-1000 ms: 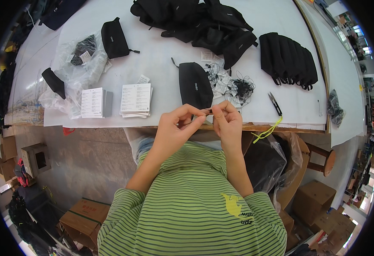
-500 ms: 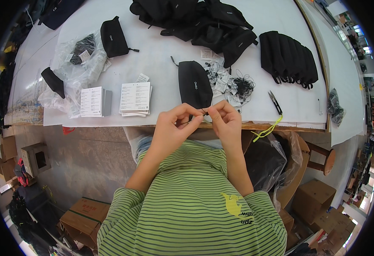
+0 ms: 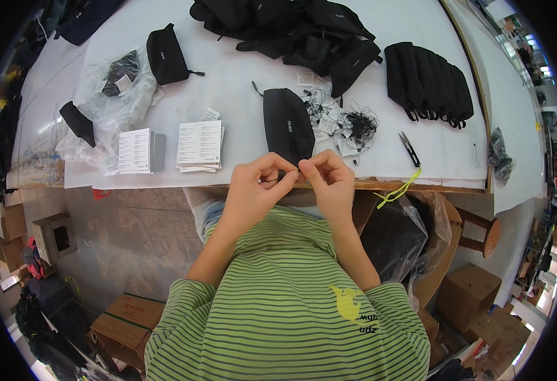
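Observation:
A black zippered pouch [image 3: 288, 126] with pale lettering lies on the table straight ahead of me, its zip pull pointing away to the left. At its near end my left hand [image 3: 256, 186] is closed in a pinch. Fingertip to fingertip with it, my right hand [image 3: 330, 188] pinches too. A small dark bit of thin black string shows between them; the fingers cover most of it. Just beyond the right hand lie a tangle of black strings [image 3: 359, 126] and small white tags. Thread snips [image 3: 409, 150] with a yellow-green cord rest farther right.
Two stacks of white printed cards [image 3: 199, 145] [image 3: 135, 151] stand to the left, before a clear plastic bag [image 3: 110, 111]. Another black pouch [image 3: 167, 55] lies beyond. Black pouches heap up [image 3: 316, 38] at the back; a row of them [image 3: 428, 86] sits right. A wooden stool [image 3: 482, 232] stands below.
Both hands have shifted slightly left and drawn their fingertips closer together. The string visible between them before is now mostly covered. The pouch looks unmoved on the table.

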A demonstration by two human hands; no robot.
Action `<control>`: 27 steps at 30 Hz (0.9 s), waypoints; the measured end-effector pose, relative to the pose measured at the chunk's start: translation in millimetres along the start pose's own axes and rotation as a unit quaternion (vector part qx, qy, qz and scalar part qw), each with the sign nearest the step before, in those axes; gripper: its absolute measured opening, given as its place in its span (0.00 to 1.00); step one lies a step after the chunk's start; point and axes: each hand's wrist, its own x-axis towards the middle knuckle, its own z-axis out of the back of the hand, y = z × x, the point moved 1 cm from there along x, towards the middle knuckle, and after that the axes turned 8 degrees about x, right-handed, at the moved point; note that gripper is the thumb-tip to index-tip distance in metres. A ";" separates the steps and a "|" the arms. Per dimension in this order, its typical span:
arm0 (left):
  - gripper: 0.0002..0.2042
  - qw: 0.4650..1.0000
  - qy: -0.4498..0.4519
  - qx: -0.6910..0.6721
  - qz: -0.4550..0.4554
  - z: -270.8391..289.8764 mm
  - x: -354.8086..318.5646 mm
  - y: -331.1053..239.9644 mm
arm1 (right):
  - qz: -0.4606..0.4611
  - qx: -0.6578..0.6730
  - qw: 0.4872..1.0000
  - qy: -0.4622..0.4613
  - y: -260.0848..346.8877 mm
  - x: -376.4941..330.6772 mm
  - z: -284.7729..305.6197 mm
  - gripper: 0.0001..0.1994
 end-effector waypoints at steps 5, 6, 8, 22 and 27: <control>0.04 1.000 -0.012 0.004 -0.004 1.3 0.8 0.8 | 0.020 -0.023 0.999 -0.021 0.0 -0.4 -4.2 0.09; 0.04 1.000 -0.014 0.020 0.001 2.6 0.4 -1.8 | 0.002 -0.052 0.999 0.008 0.9 3.2 -1.0 0.09; 0.04 0.999 -0.016 0.036 0.006 5.1 -2.8 -2.3 | -0.015 -0.080 0.996 0.039 8.0 12.7 7.1 0.10; 0.04 0.934 0.172 0.237 -0.207 -21.1 -33.3 6.3 | 0.142 -0.539 0.827 0.075 -35.2 33.4 6.6 0.13; 0.10 0.906 -0.059 0.326 -0.262 11.9 2.2 5.2 | 0.243 -0.475 0.845 -0.040 12.4 26.0 15.6 0.04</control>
